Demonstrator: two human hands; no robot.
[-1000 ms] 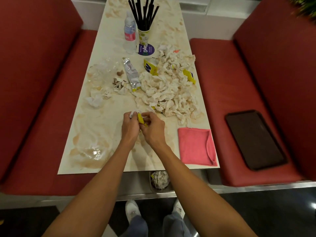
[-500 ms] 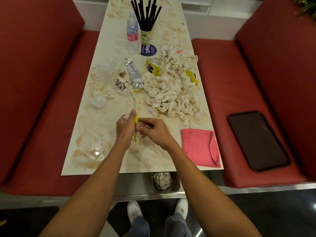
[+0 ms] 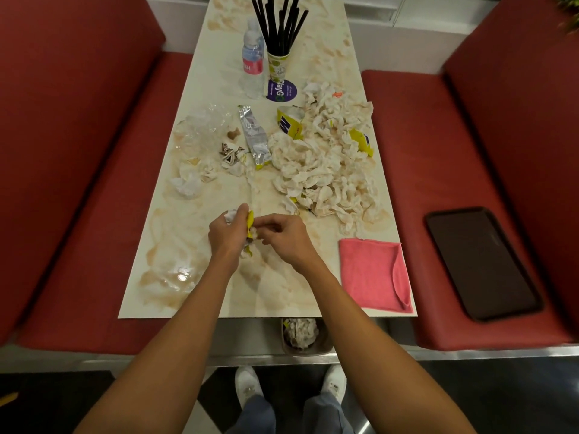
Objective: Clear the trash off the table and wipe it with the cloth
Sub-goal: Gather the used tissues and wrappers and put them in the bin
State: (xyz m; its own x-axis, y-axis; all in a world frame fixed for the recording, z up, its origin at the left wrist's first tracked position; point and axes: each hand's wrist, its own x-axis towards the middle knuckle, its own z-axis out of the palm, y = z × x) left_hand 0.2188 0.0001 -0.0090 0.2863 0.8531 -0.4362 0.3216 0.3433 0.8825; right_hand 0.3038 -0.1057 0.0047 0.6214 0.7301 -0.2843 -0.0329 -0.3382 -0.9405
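Observation:
My left hand (image 3: 227, 231) grips a bunch of trash, a yellow wrapper (image 3: 250, 222) with crumpled white paper, above the near middle of the stained table (image 3: 175, 245). Right beside it, my right hand (image 3: 282, 234) pinches the same bunch from the right. A large heap of crumpled napkins (image 3: 326, 164) with yellow wrappers lies on the right half of the table. A silver foil wrapper (image 3: 254, 137), small paper scraps (image 3: 230, 155), crumpled clear plastic (image 3: 202, 126) and white tissues (image 3: 188, 186) lie to the left. The folded pink cloth (image 3: 372, 274) rests at the near right corner.
A water bottle (image 3: 253, 62) and a paper cup of black straws (image 3: 277, 62) stand at the far end, by a round purple sticker (image 3: 281, 90). A small bin (image 3: 302, 335) holding napkins sits under the near edge. Red benches flank the table; a dark tray (image 3: 482, 261) lies on the right one.
Both hands drew back toward me from the napkin heap with the yellow wrapper and paper, and the left hand now holds the bunch more upright.

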